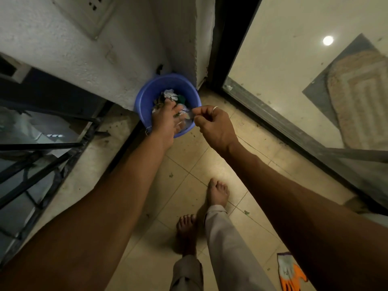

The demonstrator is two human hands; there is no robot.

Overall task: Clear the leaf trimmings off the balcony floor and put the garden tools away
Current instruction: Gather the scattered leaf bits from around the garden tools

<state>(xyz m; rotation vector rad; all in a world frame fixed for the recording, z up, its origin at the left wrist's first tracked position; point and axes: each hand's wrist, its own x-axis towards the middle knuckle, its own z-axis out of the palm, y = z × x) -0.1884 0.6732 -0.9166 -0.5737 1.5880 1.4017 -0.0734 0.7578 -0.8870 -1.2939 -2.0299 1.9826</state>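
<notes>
Head view: a person leans over a blue bucket point(147, 95) standing in the balcony corner against the white wall point(84, 59). The left hand point(163, 120) reaches down into the bucket's paper and green litter; whether it grasps anything cannot be told. The right hand point(212, 122), a ring on one finger, pinches a clear plastic scrap point(188, 114) between thumb and forefinger over the bucket's rim. Small leaf trimmings point(171, 175) dot the tiled floor point(182, 192) near the bare feet, and an orange-and-grey glove point(288, 271) lies at lower right.
</notes>
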